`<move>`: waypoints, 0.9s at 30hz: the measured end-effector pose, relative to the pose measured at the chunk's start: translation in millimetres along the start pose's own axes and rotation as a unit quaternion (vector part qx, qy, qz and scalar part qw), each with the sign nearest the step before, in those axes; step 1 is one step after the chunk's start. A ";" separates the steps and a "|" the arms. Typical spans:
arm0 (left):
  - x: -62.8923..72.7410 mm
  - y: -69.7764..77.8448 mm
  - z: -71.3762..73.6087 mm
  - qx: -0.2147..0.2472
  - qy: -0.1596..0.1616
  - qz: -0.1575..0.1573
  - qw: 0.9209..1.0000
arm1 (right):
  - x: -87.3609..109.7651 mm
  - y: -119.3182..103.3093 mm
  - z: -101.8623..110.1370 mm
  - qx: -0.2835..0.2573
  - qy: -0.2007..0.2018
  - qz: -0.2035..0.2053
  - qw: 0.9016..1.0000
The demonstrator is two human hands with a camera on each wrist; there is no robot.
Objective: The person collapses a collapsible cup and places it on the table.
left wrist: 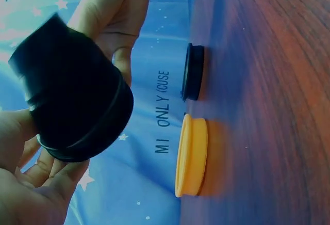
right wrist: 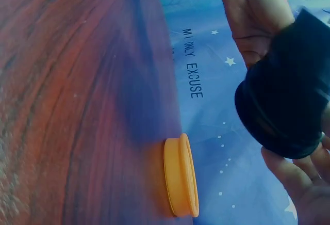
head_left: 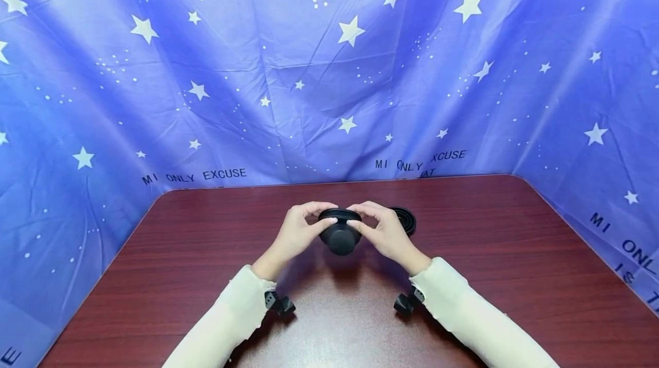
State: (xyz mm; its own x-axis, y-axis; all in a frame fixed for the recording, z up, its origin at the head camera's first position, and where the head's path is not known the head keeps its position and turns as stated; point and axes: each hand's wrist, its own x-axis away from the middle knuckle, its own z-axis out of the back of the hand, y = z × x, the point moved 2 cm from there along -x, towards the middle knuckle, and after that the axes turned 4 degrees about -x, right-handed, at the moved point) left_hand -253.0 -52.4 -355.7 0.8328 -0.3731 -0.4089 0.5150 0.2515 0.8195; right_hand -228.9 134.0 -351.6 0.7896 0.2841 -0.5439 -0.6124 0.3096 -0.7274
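Both hands hold up a black cup-like piece [head_left: 340, 236], with a wide round rim and a stepped, narrower body, above the table. My left hand [head_left: 301, 228] pinches its rim on the left, thumb in front and fingers behind. On the right side of that rim my right hand [head_left: 381, 228] grips in the same way. The narrower end points down toward me. In the wrist views the piece [left wrist: 72, 91] is dark, and its details are hard to make out.
A flat black ringed disc [head_left: 405, 220] lies on the dark red wooden table [head_left: 494, 265] behind my right hand. A yellow-orange round piece [left wrist: 193, 158] stands on the table in both wrist views, hidden in the head view. Starry blue cloth [head_left: 288, 70] hangs around the table.
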 end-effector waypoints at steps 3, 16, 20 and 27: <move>-2.5 -13.5 -3.4 0.010 -0.006 0.007 1.000 | 0.5 -1.2 -1.3 0.009 0.029 0.024 0.999; -6.1 -28.1 -4.5 0.108 -0.050 0.034 0.992 | -0.4 9.3 4.6 -0.014 0.113 0.037 0.993; -7.2 -26.5 -5.5 0.079 -0.033 0.023 0.996 | -0.7 9.1 3.7 -0.013 0.118 0.043 0.992; -7.5 -28.4 -4.8 0.069 -0.012 0.012 0.997 | -0.9 20.0 1.1 -0.063 0.086 -0.003 0.994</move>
State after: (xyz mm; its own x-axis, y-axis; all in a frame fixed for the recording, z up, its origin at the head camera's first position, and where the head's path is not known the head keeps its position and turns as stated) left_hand -272.9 -52.5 -377.9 0.8387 -0.3904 -0.3797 0.4603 0.1355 0.8774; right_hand -241.9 141.0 -365.3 0.7943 0.1210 -0.5954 -0.6072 0.1917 -0.7710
